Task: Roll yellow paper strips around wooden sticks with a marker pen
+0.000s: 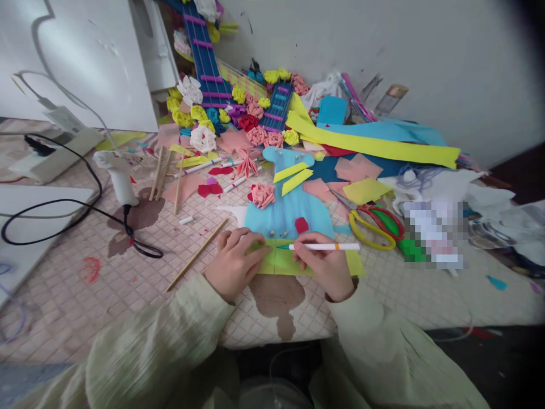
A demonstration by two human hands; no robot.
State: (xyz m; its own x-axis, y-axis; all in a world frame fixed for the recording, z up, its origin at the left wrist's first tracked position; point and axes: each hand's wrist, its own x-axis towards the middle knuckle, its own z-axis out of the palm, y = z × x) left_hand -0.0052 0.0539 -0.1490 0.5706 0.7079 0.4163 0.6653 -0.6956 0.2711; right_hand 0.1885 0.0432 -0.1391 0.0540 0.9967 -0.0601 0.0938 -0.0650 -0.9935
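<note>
A white felt-tip pen (pixel 327 247) with a green tip lies across the fingers of my right hand (pixel 326 267), which are closed around it. Its tip points left, over a yellow-green paper sheet (pixel 293 265) bearing a thin line. My left hand (pixel 238 261) rests on the sheet's left end, fingers laid out over it. Just beyond the sheet is a light blue guitar-shaped cutout (pixel 283 213), with two yellow strips (pixel 297 180), a pink paper flower (pixel 263 195) and a red piece (pixel 301 225) on it.
Scissors (pixel 374 227) with red and yellow handles lie at the right. A white glue gun (pixel 119 179) stands at the left with its black cable nearby. A wooden stick (pixel 196 255) lies left of my left hand. Decorated blue paper guitars (pixel 208 62) lean at the back.
</note>
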